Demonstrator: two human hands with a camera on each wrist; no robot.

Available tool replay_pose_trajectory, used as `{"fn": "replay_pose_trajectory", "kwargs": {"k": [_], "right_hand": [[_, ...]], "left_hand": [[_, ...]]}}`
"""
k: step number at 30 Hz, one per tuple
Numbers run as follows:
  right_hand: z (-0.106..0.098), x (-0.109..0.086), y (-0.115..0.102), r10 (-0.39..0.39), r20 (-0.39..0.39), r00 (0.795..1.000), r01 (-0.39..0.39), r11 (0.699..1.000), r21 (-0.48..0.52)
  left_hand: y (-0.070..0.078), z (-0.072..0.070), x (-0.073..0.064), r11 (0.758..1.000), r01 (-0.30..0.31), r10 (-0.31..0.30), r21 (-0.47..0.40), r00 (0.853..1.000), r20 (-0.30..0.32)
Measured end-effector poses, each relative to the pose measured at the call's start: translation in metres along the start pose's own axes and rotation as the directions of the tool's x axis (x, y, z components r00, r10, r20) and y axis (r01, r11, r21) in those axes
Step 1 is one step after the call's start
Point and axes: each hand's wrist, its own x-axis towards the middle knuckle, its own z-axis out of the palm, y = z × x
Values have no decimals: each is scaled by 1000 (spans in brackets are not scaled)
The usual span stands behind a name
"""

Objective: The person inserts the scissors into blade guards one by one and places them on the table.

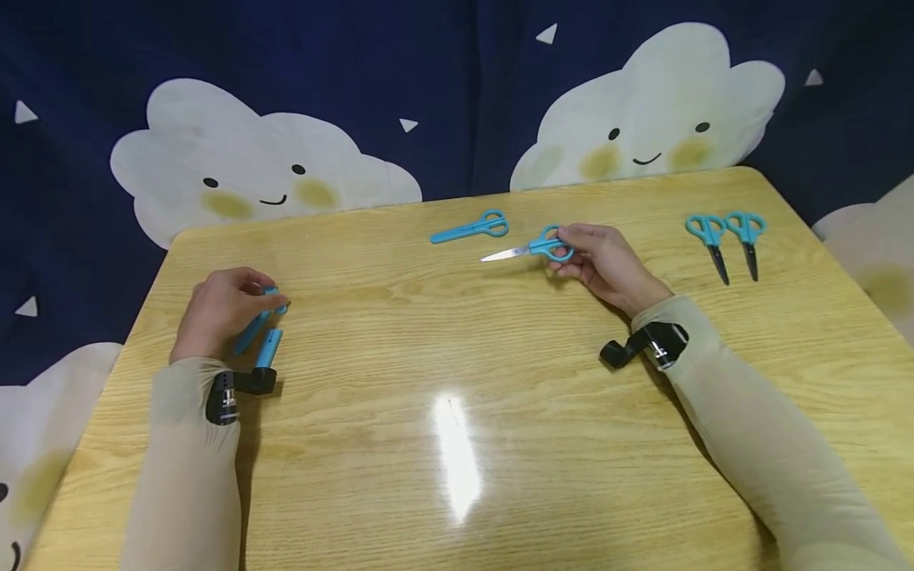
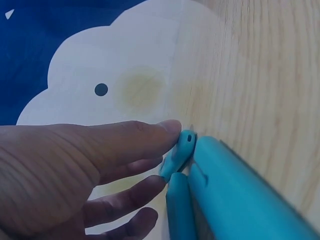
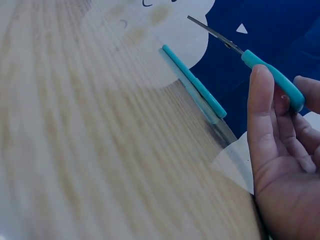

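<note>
My right hand point(image 1: 607, 262) holds a pair of scissors point(image 1: 548, 244) by its light-blue handle, the bare blades pointing left over the table. The same scissors point(image 3: 277, 80) show edge-on in the right wrist view, between thumb and fingers. At the left of the table, my left hand point(image 1: 214, 311) pinches a small blue piece point(image 2: 181, 152), seemingly a scissors sheath, partly hidden by the thumb. Close beside it lie two blue sheaths, one nearer the hand point(image 1: 250, 333) and another point(image 1: 270, 349) to its right, which looms large in the left wrist view.
Sheathed blue scissors point(image 1: 467, 228) lie near the table's back edge. Two unsheathed pairs, the left one point(image 1: 708, 242) and the right one point(image 1: 746, 238), lie side by side at the far right. A dark blue curtain point(image 1: 457, 95) with clouds hangs behind the wooden table point(image 1: 371, 444).
</note>
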Motion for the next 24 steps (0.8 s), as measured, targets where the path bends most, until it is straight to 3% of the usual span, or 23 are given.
{"fn": "replay_pose_trajectory", "kwargs": {"k": [5, 13, 19, 24], "right_hand": [[1, -2, 0, 1, -4, 1000, -1, 999, -37], [-2, -3, 0, -9, 18, 1000, 8, 1000, 14], [-5, -7, 2, 8, 2, 1000, -8, 1000, -19], [-3, -5, 1, -4, 18, 1000, 4, 1000, 5]], "left_hand": [[0, -2, -1, 1000, 16, -16, -9, 999, 32], [1, 0, 1, 998, 37, -35, -42, 998, 45], [1, 2, 3, 999, 33, -30, -36, 996, 85], [0, 2, 4, 999, 25, -22, -43, 998, 57]]}}
